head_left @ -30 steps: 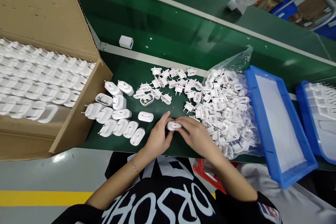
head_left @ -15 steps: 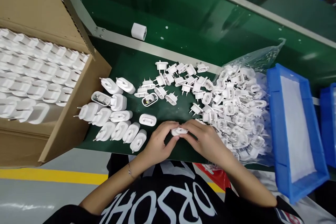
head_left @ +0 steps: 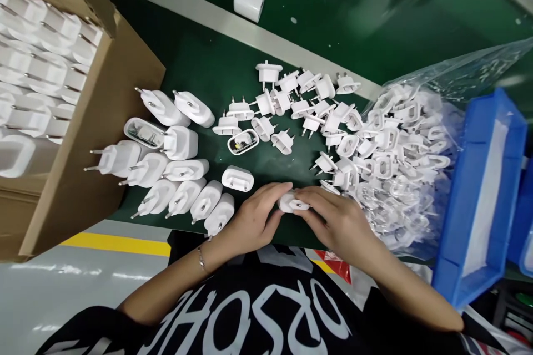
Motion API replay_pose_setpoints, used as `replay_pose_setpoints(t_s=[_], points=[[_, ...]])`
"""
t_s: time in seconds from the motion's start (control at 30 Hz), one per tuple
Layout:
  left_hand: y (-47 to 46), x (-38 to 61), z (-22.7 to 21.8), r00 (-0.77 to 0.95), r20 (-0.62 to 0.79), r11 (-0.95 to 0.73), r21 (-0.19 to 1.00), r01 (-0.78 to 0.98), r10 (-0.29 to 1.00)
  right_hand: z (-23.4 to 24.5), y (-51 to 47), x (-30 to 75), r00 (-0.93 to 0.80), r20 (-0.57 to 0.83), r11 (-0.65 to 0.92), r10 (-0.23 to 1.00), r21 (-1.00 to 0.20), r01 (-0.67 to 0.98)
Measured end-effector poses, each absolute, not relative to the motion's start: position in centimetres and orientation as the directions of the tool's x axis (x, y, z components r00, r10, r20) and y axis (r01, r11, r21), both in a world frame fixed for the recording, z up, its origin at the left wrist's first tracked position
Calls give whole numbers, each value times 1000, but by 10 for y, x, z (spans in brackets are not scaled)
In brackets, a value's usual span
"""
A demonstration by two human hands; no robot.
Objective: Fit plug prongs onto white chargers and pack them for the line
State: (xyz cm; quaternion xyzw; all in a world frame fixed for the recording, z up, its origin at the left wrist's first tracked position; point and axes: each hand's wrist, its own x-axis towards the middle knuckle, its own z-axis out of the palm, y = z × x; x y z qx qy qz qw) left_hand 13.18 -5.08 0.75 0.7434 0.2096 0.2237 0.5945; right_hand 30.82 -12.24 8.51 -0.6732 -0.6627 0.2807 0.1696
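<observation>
- Over green bench, holds plug between left hand and right hand, pinching narrowly at either end.
- Has plug near bench's front edge, between grouped plugs and piled caps.
- Seems to be seating pin cap on body.
- Likely calls next for lining both up squarely, then squeezing evenly.

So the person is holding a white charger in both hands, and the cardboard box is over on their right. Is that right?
Not quite: the head view shows the cardboard box on the person's left. The white charger is indeed held in both the left hand and the right hand.
</observation>
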Motion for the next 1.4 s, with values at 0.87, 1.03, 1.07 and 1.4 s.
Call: replay_pose_setpoints(t_s=[0.87, 1.03, 1.07, 1.4], points=[[-59, 134, -1, 761, 168, -286, 958, 24, 626, 77, -125, 290, 102, 0, -74, 995, -689, 721], [-59, 134, -1, 764, 168, -282, 959, 19, 623, 79, -127, 289, 83, 16, -55, 996, -629, 775], [-59, 135, -1, 764, 166, -280, 960, 20, 623, 79, -128, 290, 82, 18, -53, 996, -626, 778], [-56, 132, 3, 775, 204, -274, 961, -41, 599, 81, -131, 292, 41, -83, -80, 996, -559, 825]])
